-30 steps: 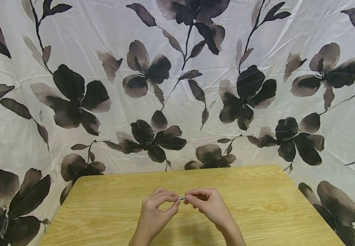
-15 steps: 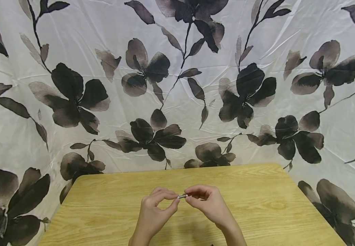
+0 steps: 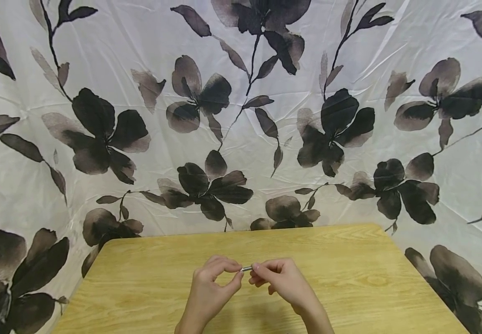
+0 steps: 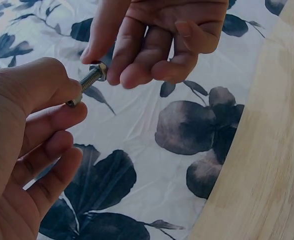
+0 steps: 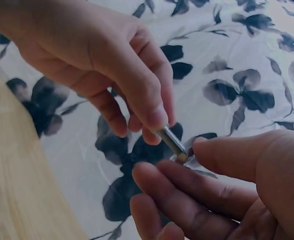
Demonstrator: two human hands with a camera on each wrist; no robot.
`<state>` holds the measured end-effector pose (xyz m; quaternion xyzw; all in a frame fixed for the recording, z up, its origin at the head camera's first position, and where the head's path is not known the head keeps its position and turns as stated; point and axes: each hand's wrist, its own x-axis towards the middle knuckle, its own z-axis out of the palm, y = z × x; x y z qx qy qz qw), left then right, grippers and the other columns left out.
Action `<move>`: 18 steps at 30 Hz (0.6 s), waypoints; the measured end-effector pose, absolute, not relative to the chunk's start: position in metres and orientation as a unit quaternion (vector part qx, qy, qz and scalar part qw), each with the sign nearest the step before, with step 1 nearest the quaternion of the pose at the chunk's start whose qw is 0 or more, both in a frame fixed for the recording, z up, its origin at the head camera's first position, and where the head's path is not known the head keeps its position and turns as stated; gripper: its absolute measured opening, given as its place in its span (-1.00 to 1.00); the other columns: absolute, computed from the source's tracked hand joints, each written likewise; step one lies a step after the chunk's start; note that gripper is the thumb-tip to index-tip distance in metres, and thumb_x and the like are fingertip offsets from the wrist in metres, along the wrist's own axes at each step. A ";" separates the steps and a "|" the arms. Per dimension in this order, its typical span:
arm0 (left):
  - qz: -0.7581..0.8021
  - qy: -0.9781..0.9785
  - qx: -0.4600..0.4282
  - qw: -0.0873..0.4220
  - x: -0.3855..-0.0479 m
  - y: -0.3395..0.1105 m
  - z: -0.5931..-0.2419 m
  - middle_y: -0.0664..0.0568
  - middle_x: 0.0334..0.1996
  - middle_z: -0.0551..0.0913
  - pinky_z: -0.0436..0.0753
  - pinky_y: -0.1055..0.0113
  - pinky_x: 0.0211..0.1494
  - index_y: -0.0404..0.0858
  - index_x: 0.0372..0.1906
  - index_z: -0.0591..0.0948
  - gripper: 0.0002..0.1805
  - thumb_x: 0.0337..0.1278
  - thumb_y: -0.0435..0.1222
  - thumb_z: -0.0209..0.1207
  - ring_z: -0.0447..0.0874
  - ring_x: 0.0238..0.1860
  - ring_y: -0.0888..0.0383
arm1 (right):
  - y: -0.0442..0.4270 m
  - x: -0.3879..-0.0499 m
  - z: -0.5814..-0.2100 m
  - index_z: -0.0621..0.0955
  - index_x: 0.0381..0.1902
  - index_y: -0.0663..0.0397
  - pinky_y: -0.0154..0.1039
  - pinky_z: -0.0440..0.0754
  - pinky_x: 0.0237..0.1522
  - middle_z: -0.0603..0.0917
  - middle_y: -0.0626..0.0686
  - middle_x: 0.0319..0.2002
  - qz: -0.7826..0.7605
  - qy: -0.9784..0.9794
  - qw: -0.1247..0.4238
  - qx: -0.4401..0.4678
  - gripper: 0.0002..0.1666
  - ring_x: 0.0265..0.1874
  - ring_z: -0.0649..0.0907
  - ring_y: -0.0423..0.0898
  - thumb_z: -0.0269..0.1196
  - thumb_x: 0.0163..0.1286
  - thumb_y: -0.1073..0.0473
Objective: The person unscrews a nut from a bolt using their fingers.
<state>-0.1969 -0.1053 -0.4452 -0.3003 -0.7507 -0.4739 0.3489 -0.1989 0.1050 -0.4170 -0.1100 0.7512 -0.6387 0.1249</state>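
My left hand (image 3: 210, 290) pinches the head end of a small silver bolt (image 4: 91, 77) between thumb and forefinger. The threaded shank points across to my right hand (image 3: 282, 280). A hex nut (image 4: 102, 71) sits around the shank's far end, as the left wrist view shows. Thumb and forefinger of the right hand lie against the nut from either side in a light pinch; its other fingers are loosely bent. In the right wrist view the tip of the bolt (image 5: 181, 157) shows between the two hands. The left fingers hide the bolt's head there.
Below the hands is a yellow wood-grain table (image 3: 140, 278) with rounded far corners. Behind it and along both sides hangs a white cloth (image 3: 241, 130) printed with dark flowers.
The right thumb drew back, baring more of the bolt, then came forward again as the right fingers rolled and curled lower. The left hand has kept its grip almost unmoved.
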 end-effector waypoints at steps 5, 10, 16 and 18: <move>-0.475 -0.750 -0.305 0.345 -0.197 -0.105 -0.446 0.13 -0.36 0.80 0.67 0.55 -0.05 -0.13 -0.34 0.79 -0.78 -0.05 -0.50 0.47 0.74 -0.25 0.17 | 0.105 -0.200 -0.418 0.78 -0.15 0.20 -0.32 0.53 -0.43 0.82 0.00 -0.29 -0.639 0.749 0.130 -0.118 -0.59 -0.28 0.73 -0.10 0.29 0.49 -0.07; -0.481 -0.749 -0.305 0.339 -0.196 -0.106 -0.446 0.11 -0.36 0.80 0.66 0.56 -0.04 -0.13 -0.34 0.79 -0.76 -0.08 -0.53 0.46 0.74 -0.24 0.16 | 0.106 -0.200 -0.420 0.74 -0.02 0.25 -0.36 0.51 -0.43 0.79 -0.04 -0.33 -0.647 0.738 0.134 -0.140 -0.63 -0.30 0.67 -0.13 0.29 0.50 0.03; -0.483 -0.746 -0.306 0.341 -0.196 -0.105 -0.446 0.09 -0.37 0.80 0.66 0.56 -0.05 -0.14 -0.35 0.79 -0.72 -0.14 -0.57 0.47 0.74 -0.25 0.16 | 0.105 -0.200 -0.419 0.72 0.05 0.23 -0.38 0.53 -0.43 0.78 -0.02 -0.31 -0.655 0.728 0.131 -0.153 -0.61 -0.31 0.66 -0.15 0.29 0.50 0.03; -0.483 -0.747 -0.306 0.340 -0.195 -0.105 -0.445 0.10 -0.37 0.80 0.66 0.55 -0.05 -0.14 -0.35 0.79 -0.73 -0.13 -0.55 0.47 0.74 -0.25 0.17 | 0.105 -0.200 -0.418 0.72 0.02 0.23 -0.37 0.53 -0.43 0.77 -0.03 -0.33 -0.658 0.726 0.129 -0.151 -0.60 -0.33 0.66 -0.15 0.29 0.50 -0.01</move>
